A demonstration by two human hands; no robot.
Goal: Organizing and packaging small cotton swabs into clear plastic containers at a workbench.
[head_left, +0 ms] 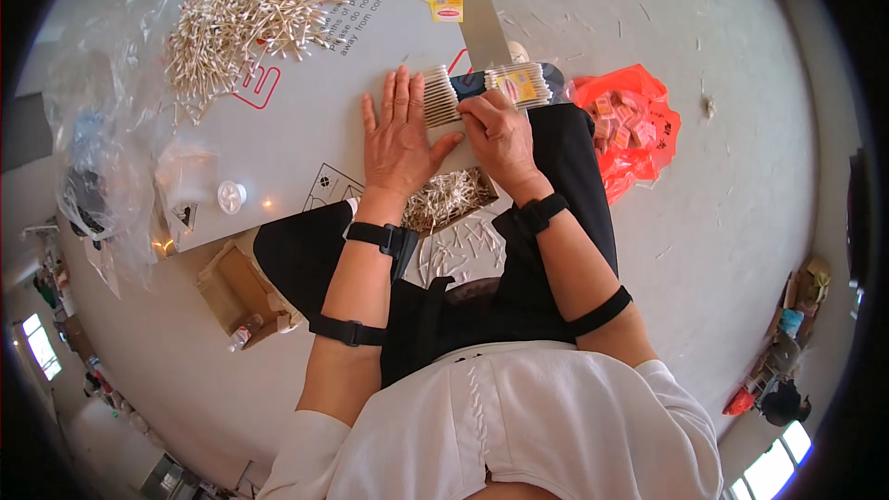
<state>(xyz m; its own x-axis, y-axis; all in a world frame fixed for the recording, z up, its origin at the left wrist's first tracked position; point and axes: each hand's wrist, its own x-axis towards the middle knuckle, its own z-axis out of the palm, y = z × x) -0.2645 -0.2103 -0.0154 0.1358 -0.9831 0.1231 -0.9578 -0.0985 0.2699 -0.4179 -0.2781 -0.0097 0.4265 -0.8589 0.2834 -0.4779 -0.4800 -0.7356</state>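
My left hand lies flat on the grey table, fingers spread, beside a neat row of cotton swabs. Its fingertips come close to the row's left side. My right hand is closed, knuckles up, at the near right end of that row; whatever its fingers hold is hidden under them. A dark blue strip separates this row from a second row of swabs, on which a yellow card rests at the table's right edge.
A large heap of loose swabs covers the table's far left. Yellow cards lie at the far edge. Below my hands is a box of swabs. A red bag with small packs sits right; clear plastic hangs left.
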